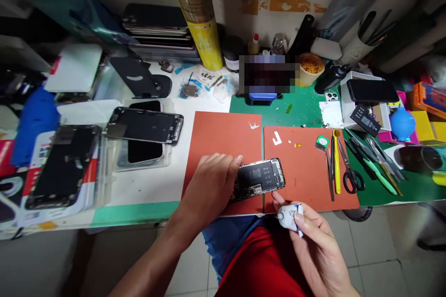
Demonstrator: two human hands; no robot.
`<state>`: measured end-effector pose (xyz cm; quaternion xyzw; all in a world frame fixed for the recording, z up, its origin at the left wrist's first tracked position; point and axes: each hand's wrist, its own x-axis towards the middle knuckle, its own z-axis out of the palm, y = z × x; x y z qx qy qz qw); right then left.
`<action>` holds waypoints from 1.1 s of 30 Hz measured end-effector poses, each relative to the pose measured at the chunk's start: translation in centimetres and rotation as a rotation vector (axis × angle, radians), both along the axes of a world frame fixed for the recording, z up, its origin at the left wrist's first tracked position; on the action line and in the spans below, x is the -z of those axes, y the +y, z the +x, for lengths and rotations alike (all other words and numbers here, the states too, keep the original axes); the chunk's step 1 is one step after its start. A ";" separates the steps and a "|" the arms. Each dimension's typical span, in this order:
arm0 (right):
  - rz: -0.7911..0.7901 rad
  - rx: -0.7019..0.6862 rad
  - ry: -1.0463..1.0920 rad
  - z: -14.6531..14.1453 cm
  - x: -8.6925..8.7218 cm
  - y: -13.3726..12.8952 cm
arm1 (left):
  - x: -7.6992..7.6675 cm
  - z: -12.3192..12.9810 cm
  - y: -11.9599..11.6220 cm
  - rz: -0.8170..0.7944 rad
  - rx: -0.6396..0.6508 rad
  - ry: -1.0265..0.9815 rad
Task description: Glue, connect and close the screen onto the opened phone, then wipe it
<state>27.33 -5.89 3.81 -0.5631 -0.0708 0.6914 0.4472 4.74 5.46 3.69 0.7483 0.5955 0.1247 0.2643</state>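
Observation:
An opened phone [261, 176] with its black battery and inner parts showing lies across the two reddish-brown mats [226, 134]. My left hand [211, 188] is closed over the phone's left end, its thumb along the near side of the fist and the fingertips hidden. Below the phone's right end, my right hand [315, 241] pinches a small, rolled-up white tube [288, 217] between thumb and fingers. The tube's narrow nozzle points left. One fingertip of that hand is close to the phone's lower edge.
At right lie scissors [351, 178], a yellow brush [336, 162], tweezers and several pens. Phone parts [146, 125] and a black stand [134, 76] are at left. Behind stand a yellow spray can [205, 37], a blurred-out device on a blue holder [263, 97] and a tub [310, 69].

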 end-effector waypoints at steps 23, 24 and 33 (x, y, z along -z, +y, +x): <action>0.023 0.045 0.100 3.8 0.4 1.3 | 0.3 -1.8 0.8 -0.074 -0.298 -0.331; 0.013 0.081 0.135 4.2 0.7 0.1 | 0.5 -1.6 1.4 -0.074 -0.285 -0.325; 0.023 0.288 0.156 5.1 1.0 -0.4 | -1.0 -2.1 -1.3 0.088 -0.298 -0.372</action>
